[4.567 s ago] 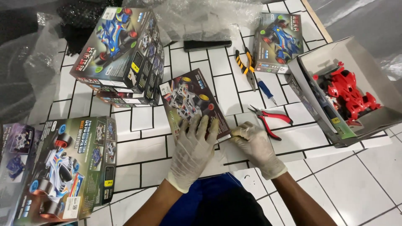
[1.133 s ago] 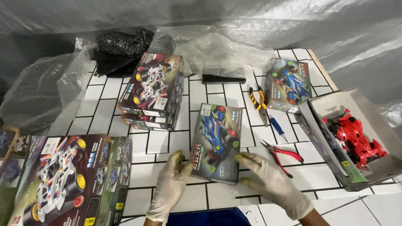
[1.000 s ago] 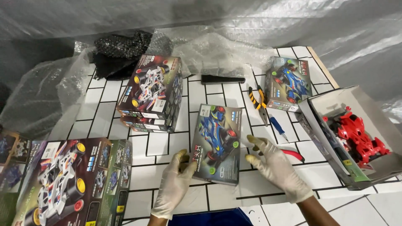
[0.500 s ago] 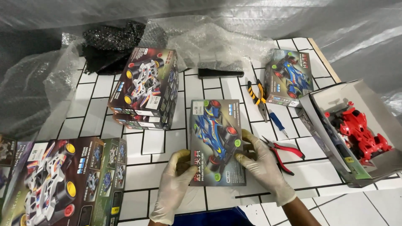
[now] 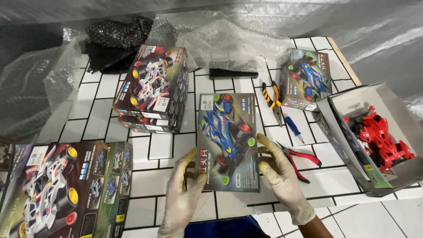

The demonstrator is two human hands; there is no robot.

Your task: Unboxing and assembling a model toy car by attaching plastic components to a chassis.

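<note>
Big toy car box [image 5: 57,185] lay far left on the tiled table [image 5: 158,145], a stack of two boxes [image 5: 152,88] behind it. Gloved left hand [image 5: 183,194] gripped the left edge of a blue car box [image 5: 227,141] at centre; gloved right hand [image 5: 282,176] gripped its right edge. Red pliers [image 5: 299,158] just right of that. Open box with red car [image 5: 379,141] far right.

White tiled tabletop [image 5: 176,145] with dark grout, clear plastic sheeting [image 5: 374,26] behind

Red-handled pliers [image 5: 299,159], blue screwdriver [image 5: 292,128], bubble wrap [image 5: 229,39].
</note>
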